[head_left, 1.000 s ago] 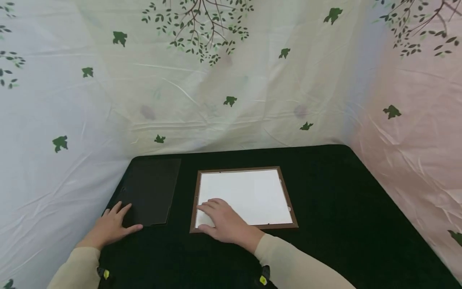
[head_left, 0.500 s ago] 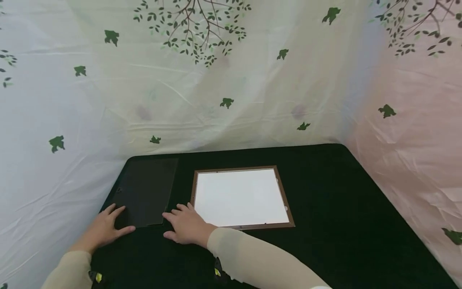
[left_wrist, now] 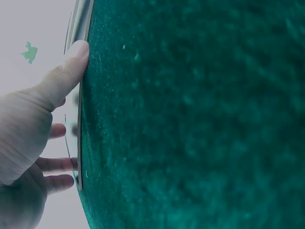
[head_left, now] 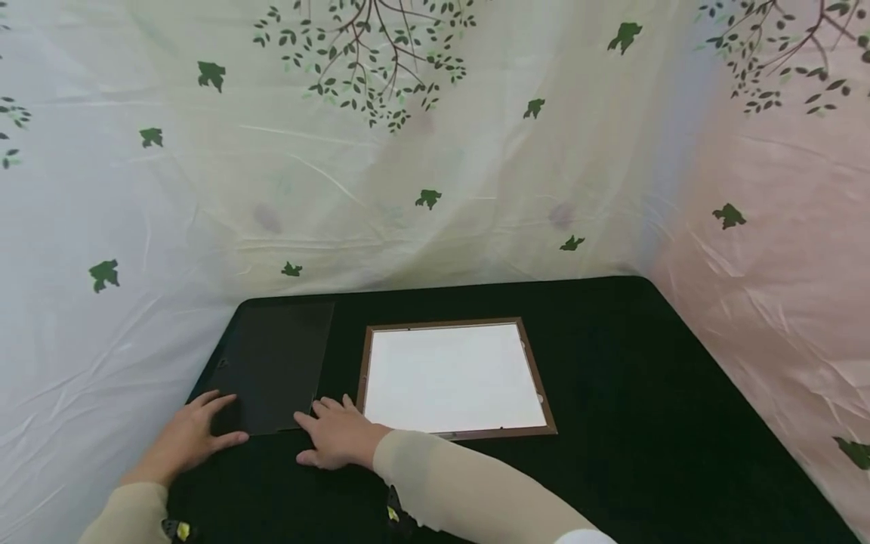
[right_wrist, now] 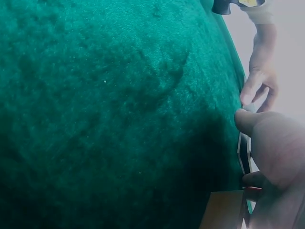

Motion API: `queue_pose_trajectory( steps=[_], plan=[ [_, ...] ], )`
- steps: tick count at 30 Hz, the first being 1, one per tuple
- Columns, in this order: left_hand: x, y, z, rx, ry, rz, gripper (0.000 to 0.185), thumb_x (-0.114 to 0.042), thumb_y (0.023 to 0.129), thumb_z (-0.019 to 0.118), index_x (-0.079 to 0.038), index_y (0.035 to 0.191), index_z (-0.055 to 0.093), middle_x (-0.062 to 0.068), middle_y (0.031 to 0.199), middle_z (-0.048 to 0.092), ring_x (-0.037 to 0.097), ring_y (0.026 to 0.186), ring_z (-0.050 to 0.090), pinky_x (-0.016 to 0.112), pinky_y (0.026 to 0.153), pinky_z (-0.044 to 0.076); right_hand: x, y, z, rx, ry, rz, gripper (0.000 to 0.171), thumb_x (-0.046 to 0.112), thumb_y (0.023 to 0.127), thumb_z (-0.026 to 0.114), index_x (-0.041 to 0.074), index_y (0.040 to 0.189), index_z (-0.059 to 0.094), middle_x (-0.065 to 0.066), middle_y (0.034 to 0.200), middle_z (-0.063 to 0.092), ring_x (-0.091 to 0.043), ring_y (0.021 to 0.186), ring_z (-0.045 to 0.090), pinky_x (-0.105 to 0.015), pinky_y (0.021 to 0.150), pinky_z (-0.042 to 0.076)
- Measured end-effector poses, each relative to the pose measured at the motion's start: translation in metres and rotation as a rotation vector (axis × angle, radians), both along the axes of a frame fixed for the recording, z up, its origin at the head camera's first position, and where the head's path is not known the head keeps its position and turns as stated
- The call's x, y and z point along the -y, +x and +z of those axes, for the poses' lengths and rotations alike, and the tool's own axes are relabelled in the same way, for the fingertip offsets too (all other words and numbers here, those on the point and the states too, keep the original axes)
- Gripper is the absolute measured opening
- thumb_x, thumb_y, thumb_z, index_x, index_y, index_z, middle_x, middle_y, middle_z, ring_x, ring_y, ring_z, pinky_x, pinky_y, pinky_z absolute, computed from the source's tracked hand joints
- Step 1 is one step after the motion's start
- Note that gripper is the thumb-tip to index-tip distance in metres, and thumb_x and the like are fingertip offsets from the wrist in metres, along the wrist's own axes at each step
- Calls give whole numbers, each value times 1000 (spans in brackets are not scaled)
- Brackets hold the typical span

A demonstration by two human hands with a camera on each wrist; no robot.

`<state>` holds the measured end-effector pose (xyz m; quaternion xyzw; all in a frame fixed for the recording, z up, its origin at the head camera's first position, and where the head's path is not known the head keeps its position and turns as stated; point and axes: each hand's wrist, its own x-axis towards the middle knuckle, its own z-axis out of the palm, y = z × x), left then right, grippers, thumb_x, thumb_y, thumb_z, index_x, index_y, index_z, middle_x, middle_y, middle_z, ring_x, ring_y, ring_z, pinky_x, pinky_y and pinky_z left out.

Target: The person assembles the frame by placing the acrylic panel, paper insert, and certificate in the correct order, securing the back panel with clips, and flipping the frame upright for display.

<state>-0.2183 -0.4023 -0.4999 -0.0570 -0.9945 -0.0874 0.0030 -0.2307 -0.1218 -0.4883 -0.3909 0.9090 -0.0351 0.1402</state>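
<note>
A thin black panel (head_left: pixel 279 363), like a picture frame's backing board, lies flat at the table's left side. My left hand (head_left: pixel 180 446) spreads its fingers at the near left corner, thumb along the near edge. In the left wrist view the thumb (left_wrist: pixel 71 64) lies against the panel's edge (left_wrist: pixel 80 124). At the near right corner rests my right hand (head_left: pixel 343 438), its loosely extended fingertips touching the panel's edge. Beside that hand lies a brown picture frame (head_left: pixel 445 324) with a white sheet (head_left: pixel 455 378) inside it. My right forearm overlaps the frame's near left corner in the head view.
Dark green cloth (head_left: pixel 632 393) covers the table. Light fabric (head_left: pixel 340 189) printed with leaves and birds hangs behind and along both sides. In the right wrist view, a corner of the brown frame sits close to my right hand (right_wrist: pixel 281 152).
My right hand has moved left from over the white sheet to the black panel's near right corner. My left hand stays at the panel's near left corner, shifted only slightly.
</note>
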Motion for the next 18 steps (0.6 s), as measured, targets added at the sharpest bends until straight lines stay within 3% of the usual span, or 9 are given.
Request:
queue_pose_trajectory(
  steps=[9,18],
  plan=[
    [-5,9,0,-38,66,29,94,-63,65,78,5,127,56,40,129,40,59,111,44,68,85,39,-2,-1,-1,80,-50,10,66,61,94,42,30,151,29,6,155,27,-10,143,21,-37,115,21],
    [-11,22,11,-76,90,98,98,-67,63,76,7,125,57,43,131,35,61,113,37,71,86,35,-5,10,6,328,-274,-151,61,53,94,54,22,145,43,3,149,40,-12,136,36,-29,107,35]
  ],
)
